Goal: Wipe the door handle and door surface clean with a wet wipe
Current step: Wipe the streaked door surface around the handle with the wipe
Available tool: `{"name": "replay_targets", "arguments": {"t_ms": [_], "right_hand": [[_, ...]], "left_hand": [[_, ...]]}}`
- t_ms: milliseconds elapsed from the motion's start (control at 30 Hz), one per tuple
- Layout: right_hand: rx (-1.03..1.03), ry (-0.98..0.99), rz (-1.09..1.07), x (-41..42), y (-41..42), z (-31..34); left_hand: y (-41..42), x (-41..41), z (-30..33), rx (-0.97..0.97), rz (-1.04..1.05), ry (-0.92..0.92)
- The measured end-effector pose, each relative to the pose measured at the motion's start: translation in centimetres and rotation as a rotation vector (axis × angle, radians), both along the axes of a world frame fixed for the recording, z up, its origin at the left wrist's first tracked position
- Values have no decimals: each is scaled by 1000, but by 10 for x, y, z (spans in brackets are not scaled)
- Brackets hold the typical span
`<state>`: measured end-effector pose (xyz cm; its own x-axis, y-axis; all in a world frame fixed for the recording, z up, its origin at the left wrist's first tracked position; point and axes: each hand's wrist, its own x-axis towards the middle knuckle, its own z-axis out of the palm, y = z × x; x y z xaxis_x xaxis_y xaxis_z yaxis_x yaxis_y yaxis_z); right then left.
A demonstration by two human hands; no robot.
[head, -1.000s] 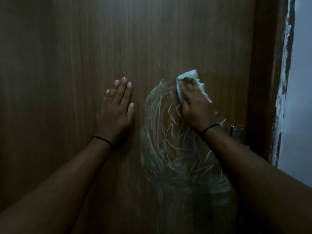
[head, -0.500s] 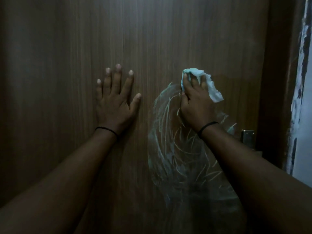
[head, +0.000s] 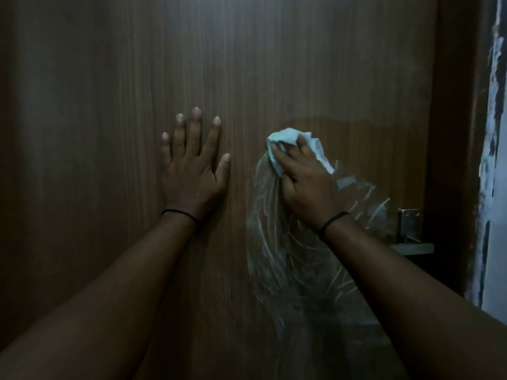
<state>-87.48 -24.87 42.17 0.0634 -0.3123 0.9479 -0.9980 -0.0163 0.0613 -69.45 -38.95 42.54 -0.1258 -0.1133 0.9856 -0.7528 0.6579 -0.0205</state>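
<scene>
A dark brown wood-grain door (head: 274, 64) fills the view. My right hand (head: 307, 185) presses a crumpled white wet wipe (head: 282, 139) flat against the door, right of centre. Below it spreads a shiny wet patch (head: 277, 259) streaked with wipe marks. My left hand (head: 192, 171) lies flat on the door to the left, fingers spread, holding nothing. The metal door handle (head: 410, 237) with its plate sits at the right edge of the door, just right of my right forearm; the forearm hides part of its lever.
The dark door frame (head: 455, 133) runs down the right side. Beyond it is a pale wall (head: 496, 215) with flaking paint along its edge. The light is dim.
My right hand has stroked the wipe around the top of the wet patch, and my left fingers have spread wider. The view has shifted left, bringing more of the handle into sight.
</scene>
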Motion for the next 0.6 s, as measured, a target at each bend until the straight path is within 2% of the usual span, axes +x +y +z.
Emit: {"name": "replay_targets", "arguments": {"t_ms": [167, 267, 333, 433, 500, 600], "right_hand": [[-91, -155, -27, 0, -1, 15], [5, -38, 103, 13, -5, 1], [-24, 44, 73, 0, 4, -2], [-149, -64, -25, -14, 8, 10], [-99, -69, -88, 3, -1, 11], [8, 83, 93, 23, -10, 0]], "left_hand": [[0, -2, 0, 2, 5, 1], [-2, -1, -2, 7, -8, 7], [-1, 0, -5, 9, -5, 6], [0, 1, -9, 14, 21, 1], [0, 0, -7, 16, 9, -5], [-3, 2, -7, 6, -14, 3]]}}
